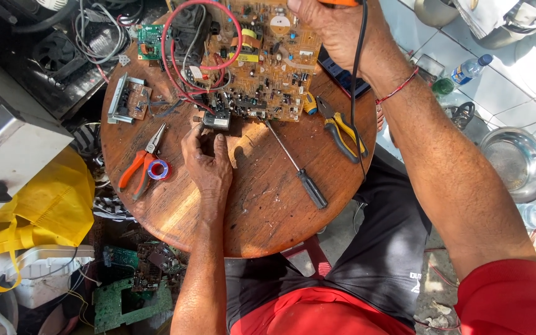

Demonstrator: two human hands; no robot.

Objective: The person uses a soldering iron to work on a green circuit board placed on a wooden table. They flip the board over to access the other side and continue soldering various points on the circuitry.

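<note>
round wooden table (262, 217), circuit board (268, 68), screwdriver (298, 167), pliers (141, 164)

Round wooden table (268, 217), pale tiled floor (516, 80), hard sunlight, cluttered surroundings

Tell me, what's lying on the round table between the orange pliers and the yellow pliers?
In the head view, between the orange pliers and the yellow pliers lie the left hand and a black-handled screwdriver on the wooden table.

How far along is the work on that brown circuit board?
Done: the circuit board lies bare on the round wooden table, tools laid out. In hand: the left hand steadies its near edge; the right hand holds an orange-handled tool with a black cord above it. Left: cannot tell; the screwdriver and pliers lie unused.
</note>
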